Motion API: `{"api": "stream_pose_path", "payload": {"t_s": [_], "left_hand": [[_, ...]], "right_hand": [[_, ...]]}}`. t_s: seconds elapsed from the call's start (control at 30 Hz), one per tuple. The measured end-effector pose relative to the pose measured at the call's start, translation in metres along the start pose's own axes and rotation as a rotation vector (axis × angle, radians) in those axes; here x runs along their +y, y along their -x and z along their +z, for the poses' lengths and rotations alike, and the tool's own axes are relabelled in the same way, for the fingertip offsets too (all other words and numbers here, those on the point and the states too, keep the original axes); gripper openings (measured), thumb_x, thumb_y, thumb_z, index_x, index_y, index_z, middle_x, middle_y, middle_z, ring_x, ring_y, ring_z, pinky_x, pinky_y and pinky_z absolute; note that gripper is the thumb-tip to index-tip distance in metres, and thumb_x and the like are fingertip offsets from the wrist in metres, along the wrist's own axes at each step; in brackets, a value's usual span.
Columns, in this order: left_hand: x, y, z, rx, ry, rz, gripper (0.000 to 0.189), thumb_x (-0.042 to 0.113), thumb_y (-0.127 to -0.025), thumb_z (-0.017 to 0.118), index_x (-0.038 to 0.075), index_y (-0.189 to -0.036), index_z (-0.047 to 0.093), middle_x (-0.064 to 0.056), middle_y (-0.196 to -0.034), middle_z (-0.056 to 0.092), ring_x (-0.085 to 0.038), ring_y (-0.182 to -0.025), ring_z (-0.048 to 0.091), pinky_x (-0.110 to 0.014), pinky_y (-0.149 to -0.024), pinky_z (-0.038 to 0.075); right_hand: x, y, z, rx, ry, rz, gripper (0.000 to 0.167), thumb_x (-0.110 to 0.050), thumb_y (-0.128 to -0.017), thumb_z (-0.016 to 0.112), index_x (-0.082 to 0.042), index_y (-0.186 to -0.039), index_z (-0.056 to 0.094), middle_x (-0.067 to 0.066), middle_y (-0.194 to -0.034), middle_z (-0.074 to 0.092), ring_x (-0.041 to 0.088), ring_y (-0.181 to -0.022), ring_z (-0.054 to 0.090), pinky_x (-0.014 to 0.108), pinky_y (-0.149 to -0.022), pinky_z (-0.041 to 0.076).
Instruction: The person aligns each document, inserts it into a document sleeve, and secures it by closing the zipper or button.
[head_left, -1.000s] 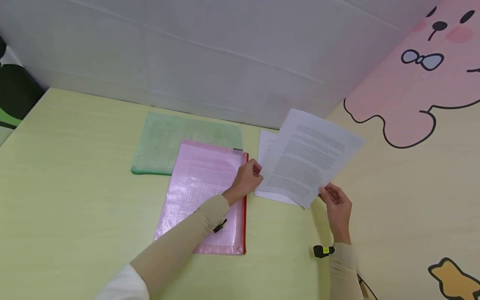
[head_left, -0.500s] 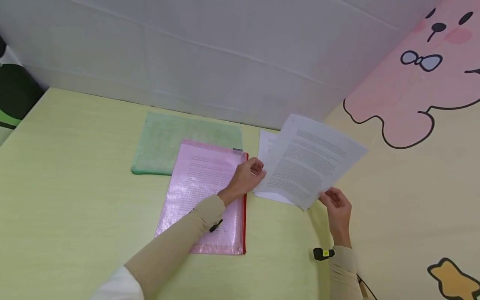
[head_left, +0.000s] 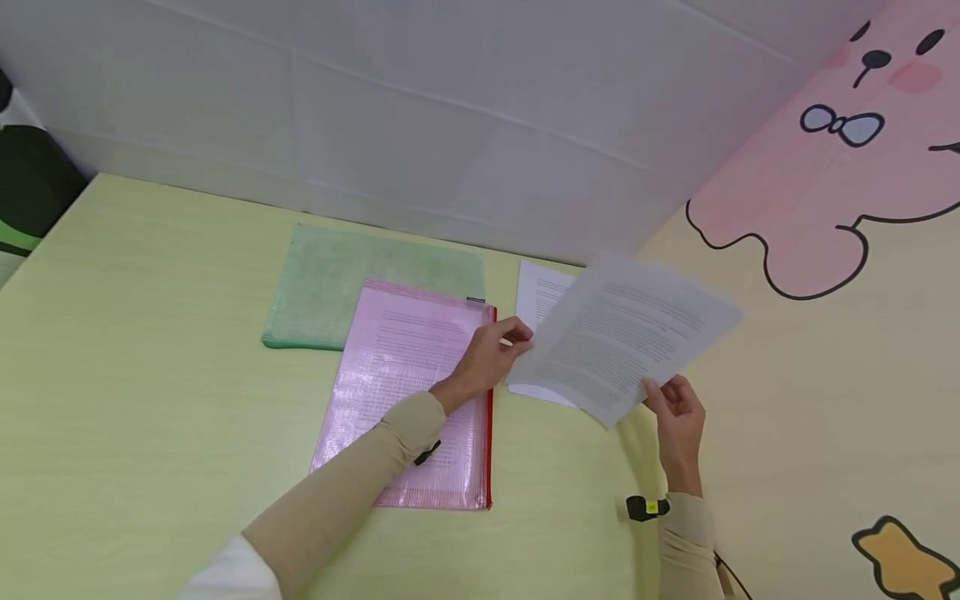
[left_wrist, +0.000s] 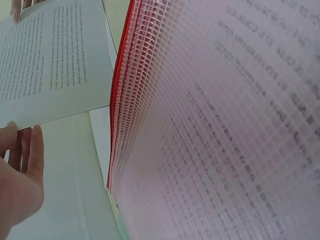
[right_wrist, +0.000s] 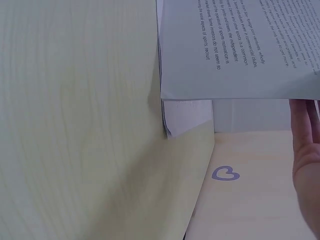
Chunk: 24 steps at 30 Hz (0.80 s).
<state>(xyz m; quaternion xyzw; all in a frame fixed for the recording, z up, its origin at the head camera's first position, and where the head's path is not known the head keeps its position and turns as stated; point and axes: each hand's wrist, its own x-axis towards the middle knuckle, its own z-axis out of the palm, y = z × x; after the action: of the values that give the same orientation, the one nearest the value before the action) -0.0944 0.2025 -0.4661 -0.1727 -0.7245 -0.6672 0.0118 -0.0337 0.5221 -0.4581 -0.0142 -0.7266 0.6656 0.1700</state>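
A printed sheet of paper (head_left: 630, 333) is held up at a tilt between the two hands over the right of the table. My left hand (head_left: 487, 354) pinches its left edge, thumb and fingers at the margin in the left wrist view. On the opposite edge, near the lower corner, my right hand (head_left: 678, 421) grips it between thumb and fingers. More printed paper (head_left: 542, 292) lies beneath, partly hidden by the raised sheet. Under my left forearm is a pink mesh zip folder (head_left: 405, 358) with a red zipper edge and printed pages showing through.
A green zip folder (head_left: 322, 283) lies behind the pink one, partly covered by it. The pale table (head_left: 172, 375) meets a grey-white wall (head_left: 375, 125) at the back. To the right stands a wall with a pink cartoon bear (head_left: 825, 200).
The raised sheet has tipped lower, its top edge coming down and shifting right, showing more of the paper beneath. My left hand has moved slightly right; the right hand barely moved.
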Motion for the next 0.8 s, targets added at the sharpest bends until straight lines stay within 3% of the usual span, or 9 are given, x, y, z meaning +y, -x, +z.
{"api": "stream_pose_path", "payload": {"t_s": [0.3,0.63,0.8], "left_hand": [[-0.003,-0.003,-0.005,0.009,0.006,-0.002,0.004,-0.001,-0.095,0.071,-0.001,-0.098,0.07,-0.012,-0.098,0.072,-0.024,-0.095,0.068,-0.03,-0.085,0.058],[0.0,-0.01,-0.012,0.026,0.034,0.013,0.005,0.0,-0.094,0.072,0.0,-0.099,0.072,-0.011,-0.098,0.073,-0.023,-0.095,0.069,-0.029,-0.085,0.058],[0.008,-0.014,-0.016,0.035,0.046,0.03,0.005,-0.001,-0.094,0.072,-0.001,-0.099,0.072,-0.013,-0.097,0.073,-0.025,-0.095,0.069,-0.028,-0.083,0.058]], "right_hand": [[-0.002,0.0,0.003,-0.009,0.023,-0.059,0.025,0.003,-0.096,0.067,0.017,-0.118,0.067,0.004,-0.1,0.076,0.013,-0.086,0.074,0.027,-0.081,0.06],[-0.013,-0.006,0.013,0.122,-0.118,-0.106,0.026,0.013,-0.086,0.074,0.024,-0.106,0.062,0.01,-0.089,0.077,0.017,-0.076,0.075,0.03,-0.075,0.061],[-0.021,-0.007,0.013,0.096,-0.167,-0.1,0.022,0.017,-0.088,0.069,0.025,-0.107,0.061,0.013,-0.092,0.077,0.02,-0.077,0.076,0.031,-0.076,0.061]]}}
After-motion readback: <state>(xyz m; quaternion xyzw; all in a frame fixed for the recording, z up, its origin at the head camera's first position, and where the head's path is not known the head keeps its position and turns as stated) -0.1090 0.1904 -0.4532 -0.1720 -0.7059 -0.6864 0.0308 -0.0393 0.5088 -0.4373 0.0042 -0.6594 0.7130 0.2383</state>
